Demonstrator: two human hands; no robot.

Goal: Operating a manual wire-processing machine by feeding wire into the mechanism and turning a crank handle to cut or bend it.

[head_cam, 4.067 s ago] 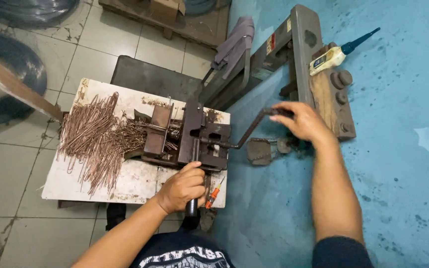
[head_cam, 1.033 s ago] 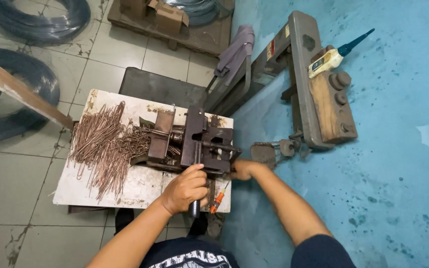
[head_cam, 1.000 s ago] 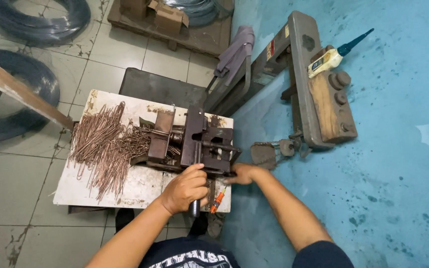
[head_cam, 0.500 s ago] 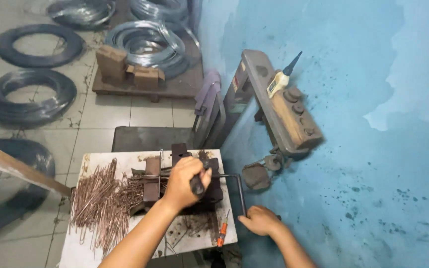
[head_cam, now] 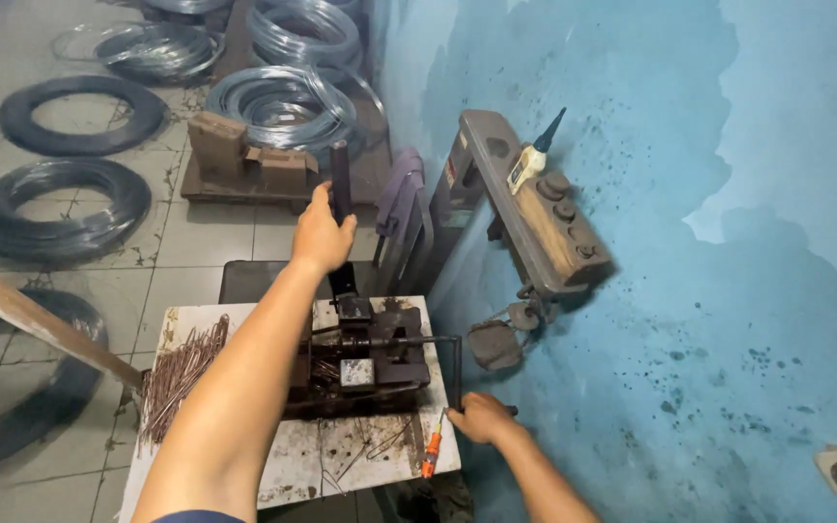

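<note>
Machine: dark rusty steel wire-bending jig [head_cam: 365, 360] bolted on a stained white wooden table [head_cam: 380, 455], set against the blue wall [head_cam: 709, 291].
Lever: black upright steel handle [head_cam: 341, 208] rising from the jig's far end.
Left hand [head_cam: 323, 232]: fingers wrapped tight round the lever, arm stretched over the table.
Crank: thin bent steel rod [head_cam: 448, 358] running from the jig's right side down past the table edge.
Right hand [head_cam: 481, 418]: closed on the crank's lower end, just beside an orange-handled screwdriver [head_cam: 429, 453].
Stock: heap of short rusty wire pieces [head_cam: 178, 373] on the table's left.
Floor: dark wire coils [head_cam: 60, 208] and shinier coils [head_cam: 288, 102] lying beyond.
</note>
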